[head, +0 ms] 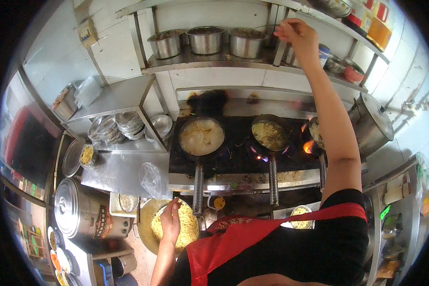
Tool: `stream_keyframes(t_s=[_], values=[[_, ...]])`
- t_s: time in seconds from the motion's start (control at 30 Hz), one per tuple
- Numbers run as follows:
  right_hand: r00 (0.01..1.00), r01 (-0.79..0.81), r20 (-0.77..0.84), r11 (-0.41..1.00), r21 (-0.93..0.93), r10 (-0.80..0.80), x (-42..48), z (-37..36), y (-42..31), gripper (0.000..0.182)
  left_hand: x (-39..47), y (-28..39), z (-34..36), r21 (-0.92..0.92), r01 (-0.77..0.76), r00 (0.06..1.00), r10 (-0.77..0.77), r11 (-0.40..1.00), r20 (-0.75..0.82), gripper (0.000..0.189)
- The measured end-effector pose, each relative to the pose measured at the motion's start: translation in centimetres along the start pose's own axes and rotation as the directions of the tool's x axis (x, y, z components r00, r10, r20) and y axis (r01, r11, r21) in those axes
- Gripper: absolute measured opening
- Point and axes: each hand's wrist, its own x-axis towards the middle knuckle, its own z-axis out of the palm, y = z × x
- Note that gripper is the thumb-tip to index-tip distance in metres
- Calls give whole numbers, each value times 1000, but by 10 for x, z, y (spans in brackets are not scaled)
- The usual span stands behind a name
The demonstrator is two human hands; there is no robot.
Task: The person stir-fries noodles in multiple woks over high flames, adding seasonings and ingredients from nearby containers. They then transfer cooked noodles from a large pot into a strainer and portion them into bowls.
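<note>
My right hand is raised in front of the upper wall shelf, near a metal post, fingers curled; whether it holds anything is not plain. My left hand hovers low, over a wide basin of noodles; what lies between its fingers cannot be made out. On the black stove, a long-handled pan at the left holds pale, cloudy liquid with food in it. A second pan contains noodles and greens above a flame. Behind my right arm, a third pan is partly hidden, with orange flame beside it.
Three steel pots line the wall shelf. A tall lidded pot stands right of the stove. At left are a steel counter with a plastic bag, wrapped bowls and a large lidded cooker. Pan handles project toward me.
</note>
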Motion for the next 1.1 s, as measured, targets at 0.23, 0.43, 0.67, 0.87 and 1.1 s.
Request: stream_keyframes(t_s=[0.23, 0.43, 0.67, 0.87, 1.1], values=[[989, -93, 76, 943, -320, 124, 48, 19, 25, 32, 2, -8, 1, -41, 12, 1000, -11, 999, 4, 33], [980, 55, 182, 776, -628, 78, 59, 45, 34, 35, 4, -9, 0, -46, 10, 1000, -10, 999, -2, 33], [986, 123, 162, 783, -609, -29, 31, 42, 47, 34, 3, -6, -1, -34, 18, 1000, -18, 999, -6, 32], [993, 29, -103, 978, -205, -51, 16, 6, 37, 16, 6, -6, 1, -31, 6, 1000, -6, 1000, 11, 32], [985, -12, -171, 996, 84, 26, -1, -6, 46, 18, 11, -2, 7, -5, 17, 999, -17, 1000, 43, 33]])
